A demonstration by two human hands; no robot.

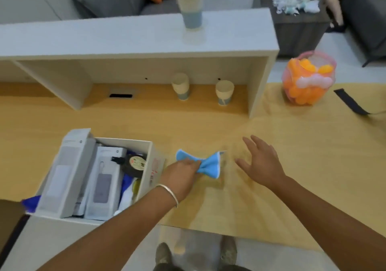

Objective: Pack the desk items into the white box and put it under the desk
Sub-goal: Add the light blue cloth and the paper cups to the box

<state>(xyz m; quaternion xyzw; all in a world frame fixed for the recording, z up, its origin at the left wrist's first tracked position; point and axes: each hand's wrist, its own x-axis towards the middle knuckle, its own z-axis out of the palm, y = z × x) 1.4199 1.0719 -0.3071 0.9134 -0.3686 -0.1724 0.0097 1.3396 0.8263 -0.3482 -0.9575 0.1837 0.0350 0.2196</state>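
The white box [155, 162] stands on the wooden desk [292, 166] at the front left. It holds two grey product cartons, a black round spool and some blue and white items. Just right of the box lies a light blue cloth [210, 165], bunched in the middle. My left hand [183, 171] grips the cloth at its pinched centre. To the right of the cloth, my right hand [260, 162] hovers over the desk with fingers spread and holds nothing.
A white shelf unit [135, 38] runs along the back of the desk, with one paper cup [190, 5] on top and two cups [180, 85] beneath. A clear bag of orange balls [308, 78] and a black strap [351, 102] lie at the right.
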